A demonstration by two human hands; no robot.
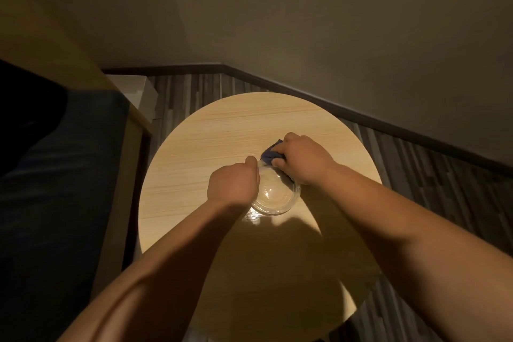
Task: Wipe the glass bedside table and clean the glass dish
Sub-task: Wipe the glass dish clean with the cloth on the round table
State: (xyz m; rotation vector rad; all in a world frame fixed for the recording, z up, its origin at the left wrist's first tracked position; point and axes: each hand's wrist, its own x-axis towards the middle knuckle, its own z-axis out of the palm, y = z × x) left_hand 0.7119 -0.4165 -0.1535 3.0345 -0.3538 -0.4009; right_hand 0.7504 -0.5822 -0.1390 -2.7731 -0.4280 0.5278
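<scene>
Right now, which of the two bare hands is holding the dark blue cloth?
The right hand: it grips the bunched dark blue cloth at the far rim of the clear round glass dish. The left hand only steadies the dish's left rim.

The round table (pixel 222 125) is pale tan with fine horizontal wood grain — darker where shadow falls. The dish (pixel 277 197) is clear and colourless. The cloth (pixel 270 154) is dark blue. The floor (pixel 444 175) shows grey planks in mixed tones — the bed (pixel 55 175) navy.
</scene>
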